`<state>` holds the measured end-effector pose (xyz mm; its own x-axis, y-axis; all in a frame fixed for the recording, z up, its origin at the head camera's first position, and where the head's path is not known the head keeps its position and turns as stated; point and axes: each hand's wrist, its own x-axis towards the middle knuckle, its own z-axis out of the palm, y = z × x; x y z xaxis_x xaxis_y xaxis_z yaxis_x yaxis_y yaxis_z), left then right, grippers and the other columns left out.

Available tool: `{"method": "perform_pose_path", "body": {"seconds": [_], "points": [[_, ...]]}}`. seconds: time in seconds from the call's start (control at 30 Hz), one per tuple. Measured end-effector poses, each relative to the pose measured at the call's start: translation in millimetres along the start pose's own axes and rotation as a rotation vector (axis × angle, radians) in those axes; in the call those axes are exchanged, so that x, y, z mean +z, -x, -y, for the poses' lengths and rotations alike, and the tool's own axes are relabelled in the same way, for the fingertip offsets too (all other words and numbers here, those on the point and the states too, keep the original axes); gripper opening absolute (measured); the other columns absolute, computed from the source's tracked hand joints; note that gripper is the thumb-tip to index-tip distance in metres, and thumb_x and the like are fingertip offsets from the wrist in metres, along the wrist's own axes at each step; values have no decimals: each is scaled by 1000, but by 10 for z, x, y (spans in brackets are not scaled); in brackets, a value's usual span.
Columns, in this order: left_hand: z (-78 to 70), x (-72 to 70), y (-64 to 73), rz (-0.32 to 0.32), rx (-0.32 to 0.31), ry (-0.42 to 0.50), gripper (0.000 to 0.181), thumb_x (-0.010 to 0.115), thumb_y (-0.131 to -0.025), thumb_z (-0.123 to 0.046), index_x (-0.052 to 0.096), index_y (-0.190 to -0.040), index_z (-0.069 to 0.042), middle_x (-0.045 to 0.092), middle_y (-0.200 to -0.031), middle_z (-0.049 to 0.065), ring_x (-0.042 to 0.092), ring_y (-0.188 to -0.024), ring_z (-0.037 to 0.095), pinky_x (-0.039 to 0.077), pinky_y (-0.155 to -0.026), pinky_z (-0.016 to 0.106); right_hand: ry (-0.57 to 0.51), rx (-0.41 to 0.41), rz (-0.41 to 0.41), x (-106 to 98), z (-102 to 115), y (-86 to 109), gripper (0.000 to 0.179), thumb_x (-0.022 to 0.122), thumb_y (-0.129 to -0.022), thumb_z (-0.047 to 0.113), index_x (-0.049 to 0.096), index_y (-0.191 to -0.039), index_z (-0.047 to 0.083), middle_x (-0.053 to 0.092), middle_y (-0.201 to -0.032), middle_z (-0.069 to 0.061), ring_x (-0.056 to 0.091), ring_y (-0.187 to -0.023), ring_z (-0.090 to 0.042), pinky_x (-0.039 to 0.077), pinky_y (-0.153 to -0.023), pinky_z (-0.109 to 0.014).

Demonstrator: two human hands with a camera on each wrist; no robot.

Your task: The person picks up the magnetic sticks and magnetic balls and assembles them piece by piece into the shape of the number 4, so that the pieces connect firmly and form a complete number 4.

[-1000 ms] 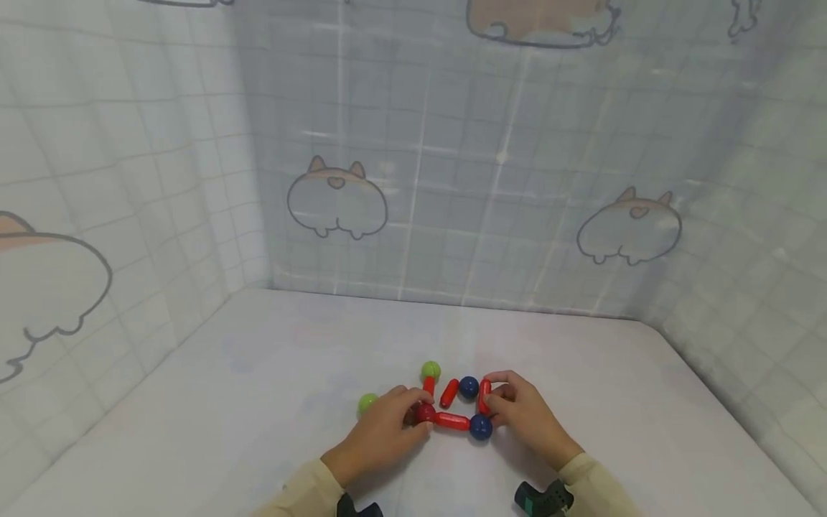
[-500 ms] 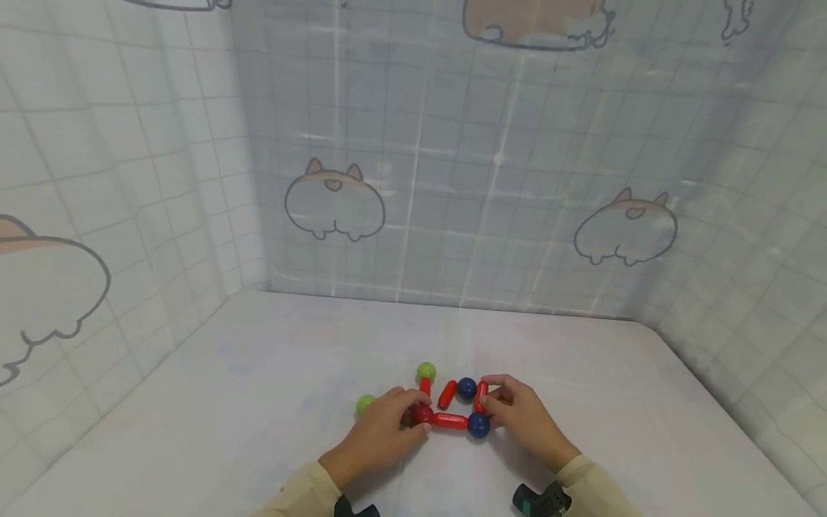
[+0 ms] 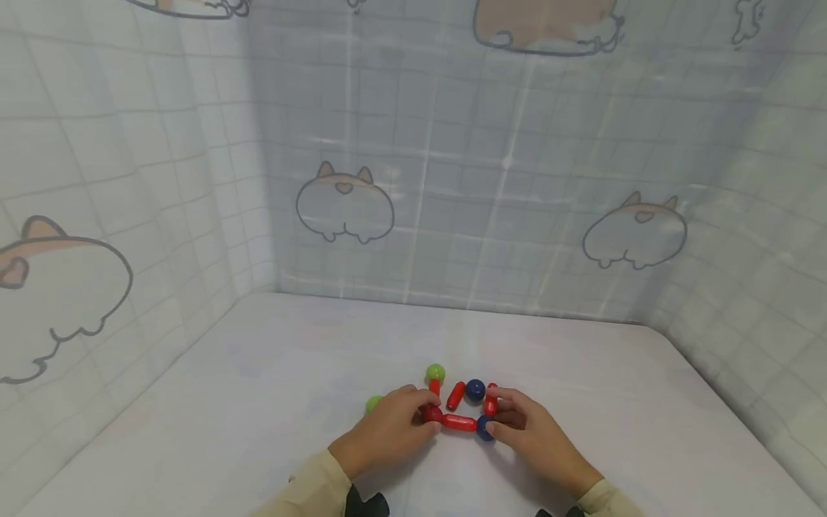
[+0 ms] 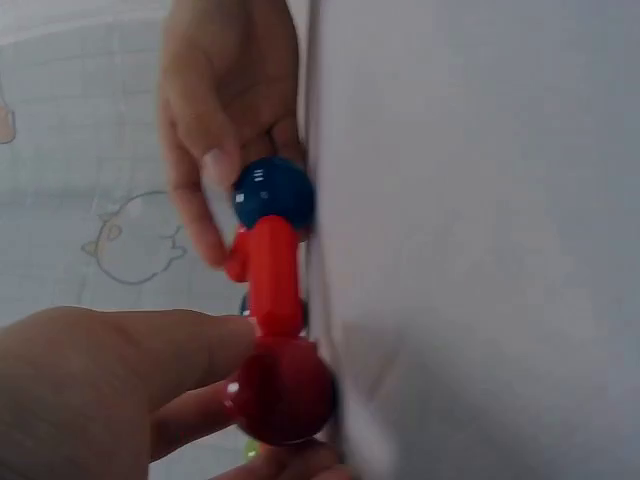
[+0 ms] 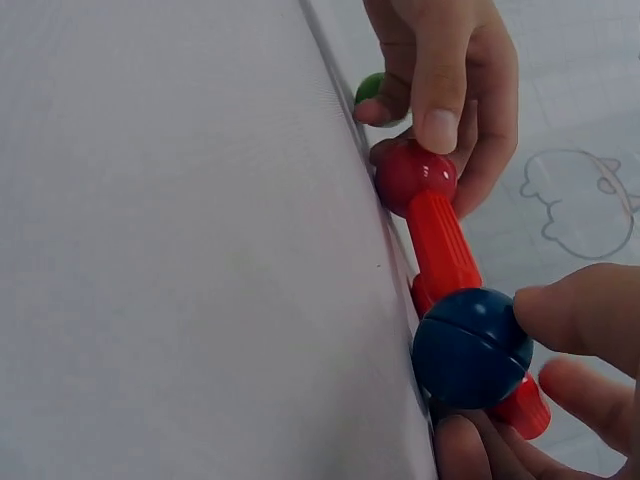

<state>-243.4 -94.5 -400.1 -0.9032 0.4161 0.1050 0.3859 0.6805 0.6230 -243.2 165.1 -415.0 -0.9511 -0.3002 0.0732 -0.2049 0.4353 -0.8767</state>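
My left hand (image 3: 393,431) grips a dark red ball (image 5: 412,178) with curled fingers and thumb. From that ball a red rod (image 3: 460,423) runs right to a blue ball (image 5: 472,347). The thumb of my right hand (image 3: 533,434) presses the blue ball, with other fingers curled round its far side. The right index fingertip touches a second red rod (image 3: 491,400), which stretches away from the blue ball. Another red rod (image 3: 435,388) leads from the red ball towards a green ball (image 3: 436,373).
Between the far ends lie a loose red rod (image 3: 456,396) and a second blue ball (image 3: 474,390). A second green ball (image 3: 374,404) sits partly behind my left hand. Patterned curtain walls (image 3: 413,237) enclose the white table (image 3: 310,345).
My right thumb has moved from the far red rod down to the near blue ball. The left hand keeps its grip on the red ball. The head view has shifted slightly.
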Motion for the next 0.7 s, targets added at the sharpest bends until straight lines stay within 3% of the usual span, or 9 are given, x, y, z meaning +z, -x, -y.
{"method": "perform_pose_path", "body": {"seconds": [0.13,0.3,0.47,0.7], "points": [[-40,-54,-35,6,15,-57,20,70,-88,-30,70,-106,-20,54,-86,-12,53,-78,7,49,-67,23,-14,-36,26,-34,-40,24,48,71,-89,29,57,-131,8,62,-116,-7,62,-104,-24,52,-86,-32],[-52,-78,-90,-75,-3,-122,11,70,-87,-28,69,-97,-22,57,-87,-8,56,-80,10,51,-67,25,-16,-39,47,-35,-75,16,47,70,-90,31,58,-129,8,62,-115,-6,62,-103,-23,52,-85,-31],[-84,-97,-207,-143,-24,-122,14,70,-88,-26,71,-99,-18,57,-88,-6,56,-80,10,51,-65,23,5,-49,41,-35,-45,6,47,69,-91,33,58,-129,9,62,-115,-5,62,-104,-23,52,-87,-35],[-151,-104,-350,-178,49,-62,21,68,-90,-23,70,-109,-16,57,-88,-10,56,-80,8,50,-65,21,-5,-55,38,-35,-53,14,46,69,-90,32,59,-129,10,61,-120,-6,61,-105,-23,52,-87,-34]]}}
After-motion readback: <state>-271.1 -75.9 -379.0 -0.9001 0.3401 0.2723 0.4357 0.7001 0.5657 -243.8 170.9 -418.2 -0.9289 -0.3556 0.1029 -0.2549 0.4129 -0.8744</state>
